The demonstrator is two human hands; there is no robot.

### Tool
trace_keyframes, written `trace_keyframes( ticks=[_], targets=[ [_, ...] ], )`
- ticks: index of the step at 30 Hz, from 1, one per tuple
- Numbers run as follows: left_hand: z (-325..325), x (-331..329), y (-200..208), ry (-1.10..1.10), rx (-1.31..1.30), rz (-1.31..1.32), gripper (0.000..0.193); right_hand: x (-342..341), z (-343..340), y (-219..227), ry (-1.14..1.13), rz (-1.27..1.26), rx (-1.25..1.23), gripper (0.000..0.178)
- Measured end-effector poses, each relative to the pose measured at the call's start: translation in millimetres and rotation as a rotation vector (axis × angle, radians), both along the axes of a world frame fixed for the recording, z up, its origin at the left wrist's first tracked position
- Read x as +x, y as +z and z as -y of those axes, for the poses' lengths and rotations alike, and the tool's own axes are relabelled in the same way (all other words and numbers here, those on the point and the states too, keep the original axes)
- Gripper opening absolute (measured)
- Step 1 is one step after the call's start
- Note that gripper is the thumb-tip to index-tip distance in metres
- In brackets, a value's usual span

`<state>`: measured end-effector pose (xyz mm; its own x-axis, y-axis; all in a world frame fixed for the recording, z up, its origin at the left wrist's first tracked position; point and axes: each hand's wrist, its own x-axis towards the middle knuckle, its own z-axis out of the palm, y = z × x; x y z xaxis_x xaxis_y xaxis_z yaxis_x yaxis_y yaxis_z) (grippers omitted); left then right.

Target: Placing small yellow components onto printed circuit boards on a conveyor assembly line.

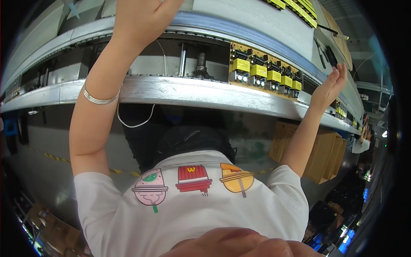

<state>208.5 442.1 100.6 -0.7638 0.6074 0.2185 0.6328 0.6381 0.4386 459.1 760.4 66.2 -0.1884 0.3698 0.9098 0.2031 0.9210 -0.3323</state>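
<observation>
PCB panel [266, 73] lengthwise along conveyor [184, 91]; right hand [329, 87] way nearer, off its right end, fingers loose, empty; left hand [143, 19] fingers cropped, can't tell.

On my remote feed now, I've got one left hand [147, 17] at eleven o'clock and one right hand [330, 86] at two, and there's a row of five yellow blocks [273, 76] toward two as well. Three cartoon prints [193, 180] at six, at least one co-worker [361, 146] at three; the yellow strips [305, 12] at one are too crowded to count.
</observation>
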Motion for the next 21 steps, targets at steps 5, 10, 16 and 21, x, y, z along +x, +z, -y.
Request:
trace_keyframes(
  ticks=[5,10,16,21],
  targets=[
    [1,-14,-24,0.008,0.243,-0.111,0.016,50,-7,-38,-0.106,0.147,-0.432,0.064],
    [-8,-13,-25,-0.220,0.576,-0.034,0.016,57,23,-20,-0.163,0.527,-0.791,0.077],
    [-4,-9,-26,-0.183,0.561,0.006,0.016,53,2,-31,-0.222,0.723,-0.787,0.081],
    [-10,-11,-31,-0.198,0.601,-0.541,0.013,73,-8,-36,-0.065,0.967,-0.191,0.040]
  ],
)
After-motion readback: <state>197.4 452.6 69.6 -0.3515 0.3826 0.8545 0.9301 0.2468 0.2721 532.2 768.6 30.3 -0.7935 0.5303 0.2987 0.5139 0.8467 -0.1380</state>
